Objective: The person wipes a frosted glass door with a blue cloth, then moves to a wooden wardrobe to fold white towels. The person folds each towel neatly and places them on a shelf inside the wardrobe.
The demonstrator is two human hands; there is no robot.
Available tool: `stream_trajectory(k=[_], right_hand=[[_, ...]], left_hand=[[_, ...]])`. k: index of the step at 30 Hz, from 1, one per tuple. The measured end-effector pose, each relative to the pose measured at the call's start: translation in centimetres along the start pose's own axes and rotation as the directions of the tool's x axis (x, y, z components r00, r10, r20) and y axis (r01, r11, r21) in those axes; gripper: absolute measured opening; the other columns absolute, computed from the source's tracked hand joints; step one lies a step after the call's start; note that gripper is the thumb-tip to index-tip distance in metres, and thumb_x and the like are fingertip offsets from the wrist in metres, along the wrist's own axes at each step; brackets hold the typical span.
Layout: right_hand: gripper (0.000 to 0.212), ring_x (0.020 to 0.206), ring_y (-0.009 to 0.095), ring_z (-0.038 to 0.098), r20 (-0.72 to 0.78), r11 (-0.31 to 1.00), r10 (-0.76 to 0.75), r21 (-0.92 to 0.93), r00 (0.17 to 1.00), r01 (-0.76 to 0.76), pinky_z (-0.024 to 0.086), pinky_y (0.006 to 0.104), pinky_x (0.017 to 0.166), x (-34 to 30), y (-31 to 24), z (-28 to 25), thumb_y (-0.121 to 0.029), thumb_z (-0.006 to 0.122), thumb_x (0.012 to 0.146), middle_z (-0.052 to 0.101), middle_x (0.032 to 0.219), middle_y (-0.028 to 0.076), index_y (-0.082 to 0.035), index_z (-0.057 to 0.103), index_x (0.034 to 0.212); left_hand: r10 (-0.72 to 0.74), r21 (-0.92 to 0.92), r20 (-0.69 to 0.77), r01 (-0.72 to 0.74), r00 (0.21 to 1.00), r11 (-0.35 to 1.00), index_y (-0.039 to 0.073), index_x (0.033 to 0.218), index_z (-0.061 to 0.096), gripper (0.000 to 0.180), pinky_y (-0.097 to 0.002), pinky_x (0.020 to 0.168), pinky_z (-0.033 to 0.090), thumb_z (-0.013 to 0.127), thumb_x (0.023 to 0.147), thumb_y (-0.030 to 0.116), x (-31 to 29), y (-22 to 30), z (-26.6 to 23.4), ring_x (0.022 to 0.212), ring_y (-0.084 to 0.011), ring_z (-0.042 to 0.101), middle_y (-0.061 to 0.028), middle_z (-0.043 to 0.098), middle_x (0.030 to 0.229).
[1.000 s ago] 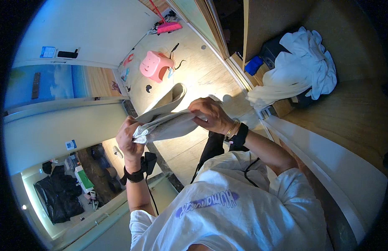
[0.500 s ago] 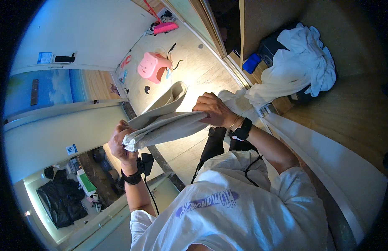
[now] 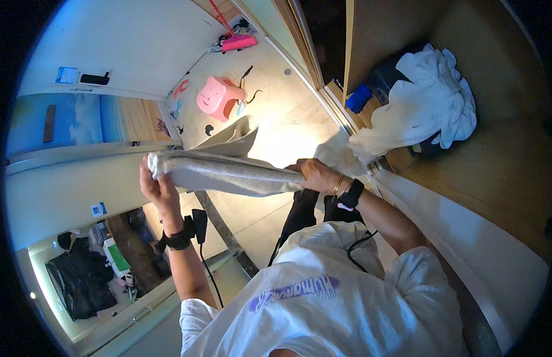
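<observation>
A folded grey-beige cloth (image 3: 228, 177) stretches between my two hands in front of my body, its kind of garment unclear. My left hand (image 3: 160, 191) is closed on its left end, where a whitish edge sticks out above the fingers. Gripping the other end, my right hand (image 3: 317, 175) has its fingers wrapped around the fabric. A loose flap of the cloth stands up behind the stretched part. To the right of my right hand, a crumpled white cloth (image 3: 427, 98) lies in a wooden cabinet and trails over its edge.
On the tiled floor ahead stands a pink stool (image 3: 218, 97), with a pink broom (image 3: 239, 42) behind it. A blue item (image 3: 359, 98) lies beside the white cloth in the cabinet (image 3: 496, 160). A white door (image 3: 127, 47) is at the far left; a black bag (image 3: 82, 279) lies at lower left.
My left hand has moved left and up with its end of the cloth. My right hand has shifted slightly right and down. The cloth is now drawn out longer and straighter.
</observation>
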State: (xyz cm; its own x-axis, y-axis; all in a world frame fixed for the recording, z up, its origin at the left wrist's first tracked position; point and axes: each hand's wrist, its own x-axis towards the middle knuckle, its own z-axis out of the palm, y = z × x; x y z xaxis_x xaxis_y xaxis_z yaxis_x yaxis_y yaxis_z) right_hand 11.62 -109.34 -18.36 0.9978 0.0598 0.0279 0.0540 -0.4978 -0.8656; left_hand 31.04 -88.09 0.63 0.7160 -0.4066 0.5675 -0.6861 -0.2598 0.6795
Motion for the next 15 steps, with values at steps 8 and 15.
stream_trajectory(k=[8, 15], right_hand=[[0.037, 0.067, 0.034, 0.061, -0.042, 0.999, 0.028, 0.025, 0.999, -0.027, 0.048, 0.0397, 0.063, 1.9, -6.9, -2.3, -0.031, 0.055, 0.083, 0.058, 0.068, 0.022, 0.005, 0.057, 0.077], [0.033, 0.068, 0.036, 0.060, -0.156, 0.995, 0.104, 0.024, 0.982, -0.101, 0.048, 0.0413, 0.062, 3.4, -7.1, -1.2, -0.030, 0.056, 0.080, 0.059, 0.071, 0.024, 0.003, 0.059, 0.076]], left_hand=[[-0.302, -0.147, 0.067, 0.309, 0.951, 0.940, 0.001, 0.099, 0.053, 0.015, -0.0196, 0.071, 0.037, 0.048, 0.089, 0.012, 2.2, -6.3, 2.1, 0.079, -0.0052, 0.046, 0.0006, 0.054, 0.087], [0.013, 0.405, 0.252, -0.117, 0.968, 0.907, 0.002, 0.130, 0.030, 0.061, -0.0362, 0.098, 0.029, 0.061, 0.077, 0.007, -4.2, -4.6, 6.8, 0.117, -0.0275, 0.038, -0.0159, 0.039, 0.126]])
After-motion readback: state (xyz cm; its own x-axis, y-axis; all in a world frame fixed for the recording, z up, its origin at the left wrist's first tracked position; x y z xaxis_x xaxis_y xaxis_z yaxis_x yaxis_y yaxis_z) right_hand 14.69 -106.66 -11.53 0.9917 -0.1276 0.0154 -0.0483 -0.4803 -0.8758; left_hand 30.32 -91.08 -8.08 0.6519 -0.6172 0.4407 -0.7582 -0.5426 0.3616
